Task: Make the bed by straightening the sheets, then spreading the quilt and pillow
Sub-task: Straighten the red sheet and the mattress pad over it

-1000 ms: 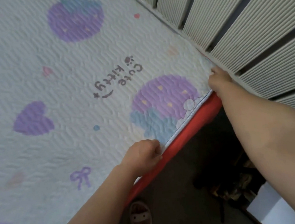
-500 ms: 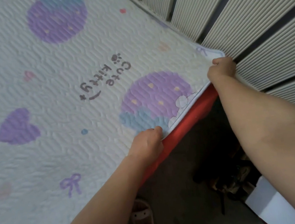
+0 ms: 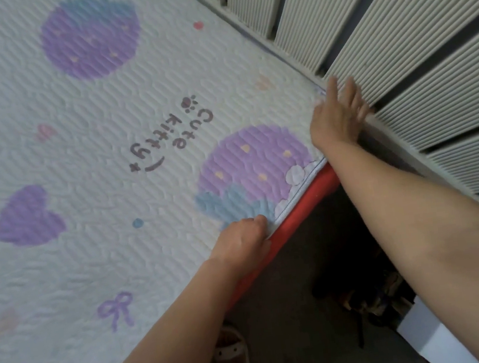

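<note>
Head view took in the sheet first: a pale quilted one printed with purple hearts and rounds, spread flat across almost the whole top of the bed, whose red side showed only below the hem at the near edge. Ribbed wall panels ran along the far side, so the sheet's corner had to sit tight in the angle where bed met wall. Dark floor lay below me, with my sandal close to the bed because I had to lean over to reach.

My two arms stretched to the same edge, well apart, so that I could work the hem between them. My right hand lay at the corner beside the wall with its fingers straight and spread, gripping nothing. It was blurred, and I judged it was flattening the corner into place. My left hand had its fingers curled at the hem, pinching the edge of the sheet just above the red side, I think to hold the cloth taut while the other hand smoothed.

Few wrinkles remained near me, so I judged the straightening was close to done on this side. Neither quilt nor pillow was in sight, and both were yet to be spread.
</note>
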`<state>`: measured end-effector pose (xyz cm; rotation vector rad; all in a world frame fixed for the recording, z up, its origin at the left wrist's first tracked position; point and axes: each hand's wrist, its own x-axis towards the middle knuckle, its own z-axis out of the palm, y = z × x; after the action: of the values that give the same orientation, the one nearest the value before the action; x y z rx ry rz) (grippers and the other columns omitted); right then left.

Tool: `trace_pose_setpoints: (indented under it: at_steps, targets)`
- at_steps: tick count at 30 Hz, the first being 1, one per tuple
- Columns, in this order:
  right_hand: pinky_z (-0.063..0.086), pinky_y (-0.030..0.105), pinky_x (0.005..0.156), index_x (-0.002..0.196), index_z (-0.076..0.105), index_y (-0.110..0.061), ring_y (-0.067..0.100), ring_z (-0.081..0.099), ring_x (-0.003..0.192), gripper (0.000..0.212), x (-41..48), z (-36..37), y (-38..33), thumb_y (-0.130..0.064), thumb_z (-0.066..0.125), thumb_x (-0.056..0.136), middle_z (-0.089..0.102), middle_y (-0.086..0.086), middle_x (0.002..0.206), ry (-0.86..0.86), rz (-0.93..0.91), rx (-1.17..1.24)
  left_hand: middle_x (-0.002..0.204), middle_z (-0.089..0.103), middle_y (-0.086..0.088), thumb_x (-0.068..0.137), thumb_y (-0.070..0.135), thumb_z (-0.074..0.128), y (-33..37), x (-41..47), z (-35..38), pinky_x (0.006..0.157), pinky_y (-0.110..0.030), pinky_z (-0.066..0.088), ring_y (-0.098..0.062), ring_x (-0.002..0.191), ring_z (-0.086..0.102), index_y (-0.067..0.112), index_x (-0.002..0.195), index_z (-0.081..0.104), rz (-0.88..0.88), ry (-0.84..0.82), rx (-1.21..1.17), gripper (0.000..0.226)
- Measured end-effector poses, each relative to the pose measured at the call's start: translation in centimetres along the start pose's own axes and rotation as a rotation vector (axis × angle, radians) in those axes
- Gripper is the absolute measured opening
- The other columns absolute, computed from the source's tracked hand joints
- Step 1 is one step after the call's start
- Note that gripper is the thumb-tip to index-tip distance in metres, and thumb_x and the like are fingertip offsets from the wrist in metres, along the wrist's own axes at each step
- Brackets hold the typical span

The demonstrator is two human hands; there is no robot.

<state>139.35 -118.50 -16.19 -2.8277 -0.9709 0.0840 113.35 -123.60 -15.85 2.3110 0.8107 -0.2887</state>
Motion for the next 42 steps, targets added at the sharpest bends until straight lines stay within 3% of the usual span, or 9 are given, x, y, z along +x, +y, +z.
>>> trace_pose_setpoints:
  at_steps: [4,10,15,19,23,28,33,37,42]
  targets:
    - [-0.005,0.045,0.119,0.154,-0.007,-0.026,0.023,-0.010,0.149,0.062,-3.2,2.8,0.1,-0.049,0.018,0.101,-0.011,0.008,0.161,-0.238,-0.200,-0.088,0.103,0.063,-0.012,0.094,0.025,0.048,-0.2,-0.1,0.0,0.073,-0.035,0.036,-0.033,0.096,0.057,0.008,0.101,0.050,0.016,0.017,-0.025,0.019]
    - [-0.005,0.047,0.120,0.152,-0.013,-0.025,0.024,-0.010,0.149,0.063,-4.6,2.5,2.1,-0.052,0.011,0.100,-0.014,0.008,0.161,-0.297,-0.245,-0.264,0.100,0.062,-0.014,0.093,0.024,0.049,-0.8,-0.6,0.4,0.076,-0.040,0.041,-0.034,0.092,0.057,0.006,0.099,0.050,0.021,0.021,-0.104,0.019]
    - [-0.001,0.045,0.120,0.154,-0.006,-0.017,0.027,-0.003,0.149,0.063,-5.8,0.4,0.1,-0.045,0.018,0.102,-0.006,0.013,0.161,-0.320,-0.211,-0.262,0.101,0.062,-0.015,0.094,0.022,0.047,-1.3,-1.8,-0.3,0.081,-0.042,0.045,-0.035,0.094,0.057,0.005,0.104,0.053,0.029,0.011,-0.142,0.021]
    - [0.002,0.043,0.120,0.154,0.001,-0.011,0.026,0.000,0.149,0.062,-7.7,-1.3,-3.1,-0.037,0.025,0.103,-0.003,0.012,0.161,-0.219,-0.332,-0.257,0.110,0.061,-0.010,0.094,0.015,0.044,-2.7,-3.8,-1.6,0.082,-0.032,0.043,-0.029,0.100,0.057,0.011,0.118,0.055,0.006,0.074,-0.156,0.027]
    - [0.004,0.040,0.120,0.153,0.010,-0.010,0.023,0.004,0.149,0.057,-11.4,-2.5,-9.3,-0.029,0.029,0.103,0.003,0.010,0.162,-0.182,-0.525,-0.210,0.110,0.061,-0.007,0.094,0.015,0.046,-6.1,-7.5,-3.2,0.083,-0.032,0.043,-0.026,0.101,0.057,0.013,0.118,0.057,-0.074,0.172,-0.186,0.027]
    - [0.013,0.042,0.115,0.147,0.033,-0.011,0.023,0.024,0.144,0.047,-20.3,-2.2,-19.3,-0.025,0.034,0.101,0.027,0.009,0.156,-0.255,-0.845,-0.087,0.110,0.063,-0.006,0.093,0.014,0.045,-12.7,-15.9,-5.4,0.085,-0.036,0.045,-0.027,0.101,0.058,0.014,0.111,0.062,-0.202,0.317,-0.185,0.025]
    - [0.031,0.042,0.099,0.126,0.058,-0.009,0.031,0.052,0.123,0.041,-33.9,-0.6,-30.5,-0.025,0.037,0.095,0.056,0.011,0.133,-0.387,-1.103,0.065,0.106,0.064,-0.008,0.090,0.009,0.050,-23.2,-31.0,-6.4,0.082,-0.037,0.046,-0.030,0.097,0.059,0.012,0.106,0.066,-0.424,0.483,-0.193,0.023]
    - [0.030,0.037,0.099,0.128,0.057,-0.013,0.028,0.051,0.122,0.034,-43.5,0.5,-37.0,-0.023,0.041,0.100,0.056,0.006,0.135,-0.495,-1.152,0.075,0.103,0.065,-0.007,0.087,0.004,0.051,-31.0,-43.5,-5.5,0.081,-0.034,0.045,-0.029,0.097,0.060,0.011,0.102,0.068,-0.586,0.575,-0.211,0.023]
    - [0.031,0.038,0.103,0.129,0.054,-0.014,0.026,0.050,0.123,0.033,-52.5,1.9,-42.9,-0.026,0.041,0.102,0.057,0.007,0.133,-0.668,-1.041,0.071,0.104,0.065,-0.004,0.087,0.005,0.051,-37.4,-56.0,-5.3,0.084,-0.034,0.046,-0.024,0.099,0.060,0.013,0.101,0.068,-0.711,0.595,-0.239,0.023]
